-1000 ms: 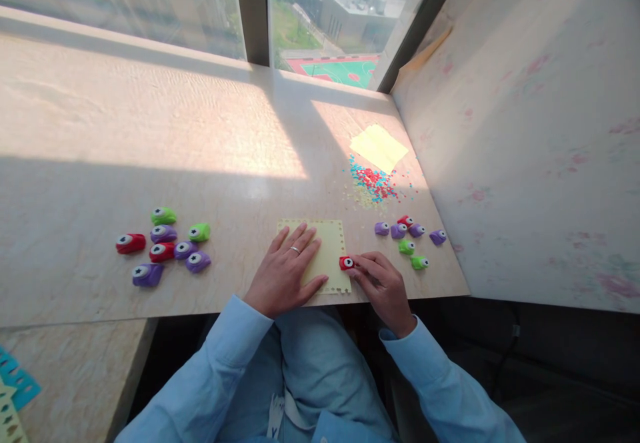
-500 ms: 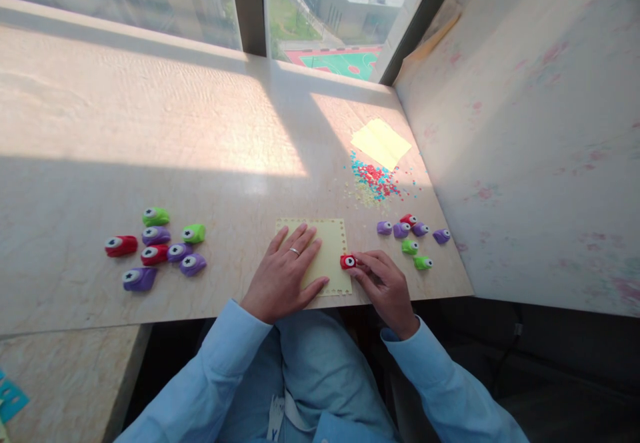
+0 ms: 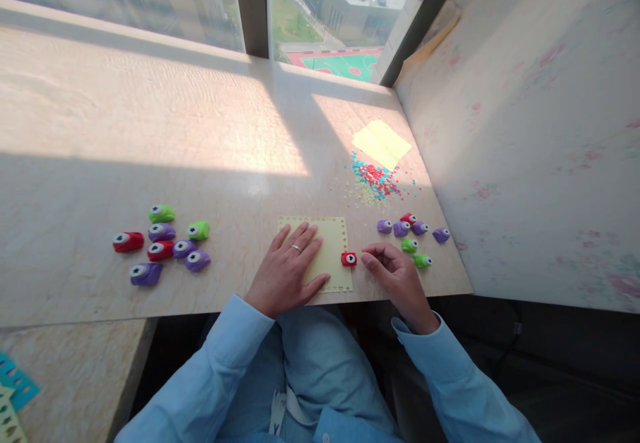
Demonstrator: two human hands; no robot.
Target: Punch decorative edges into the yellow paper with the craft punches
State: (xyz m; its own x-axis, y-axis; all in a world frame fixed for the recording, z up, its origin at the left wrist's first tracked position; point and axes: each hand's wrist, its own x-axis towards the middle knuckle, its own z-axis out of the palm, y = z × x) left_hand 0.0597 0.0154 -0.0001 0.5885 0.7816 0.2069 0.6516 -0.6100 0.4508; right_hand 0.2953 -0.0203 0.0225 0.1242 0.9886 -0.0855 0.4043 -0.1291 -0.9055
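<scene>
My left hand (image 3: 287,266), a ring on one finger, lies flat with fingers spread on a pale yellow sheet of paper (image 3: 327,240). Small punched holes line the sheet's top and right edges and part of its bottom edge. A red craft punch (image 3: 349,259) sits on the sheet's right edge with nobody holding it. Just right of that punch, my right hand (image 3: 397,276) is slightly open and empty, its thumb and fingers curled and apart from the punch.
Several red, green and purple craft punches (image 3: 161,232) stand at the left. More small punches (image 3: 401,229) are at the right. Behind these lie a heap of punched confetti (image 3: 376,180) and yellow sheets (image 3: 383,143). A floral wall panel (image 3: 525,150) bounds the right side.
My right hand has let go of the red craft punch and drawn back to the right. The punch stays at the sheet's edge, and my left hand still lies on the paper.
</scene>
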